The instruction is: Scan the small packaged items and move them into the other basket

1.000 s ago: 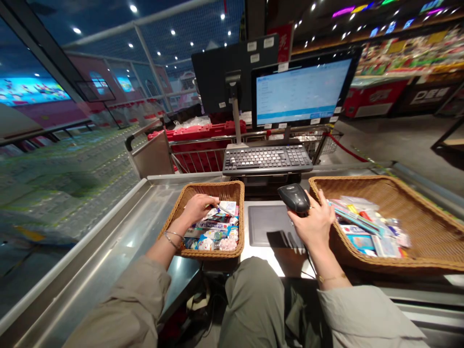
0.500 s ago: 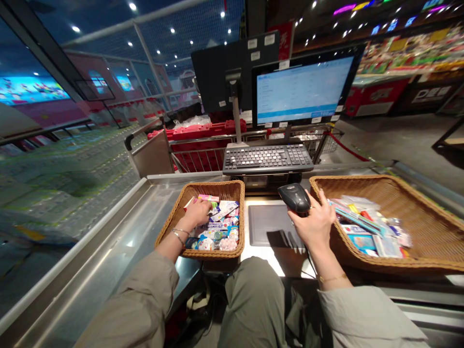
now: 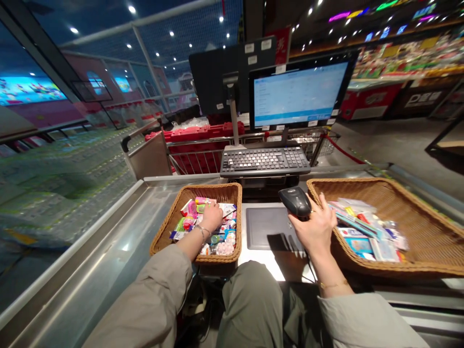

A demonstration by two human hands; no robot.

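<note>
Scanner (image 3: 296, 202), rounded blk plstc

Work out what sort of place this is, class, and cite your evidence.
Probably a shop checkout: a handheld scanner, a monitor with a keyboard, and a wicker basket of small goods.

At eleven o'clock, a dark blue ceiling (image 3: 105, 12) carries small round lights (image 3: 131, 9), with a tall net (image 3: 203, 34) and a pink wall (image 3: 78, 70) below. A bright panel (image 3: 32, 89) glows at ten o'clock (its colourful figures are too blurred to make out). At two o'clock, coloured light strips (image 3: 340, 17) shine above packed goods (image 3: 416, 60) and a red cabinet (image 3: 371, 99) on a grey floor (image 3: 377, 137). The metal table (image 3: 123, 246) gleams at eight o'clock.
</note>
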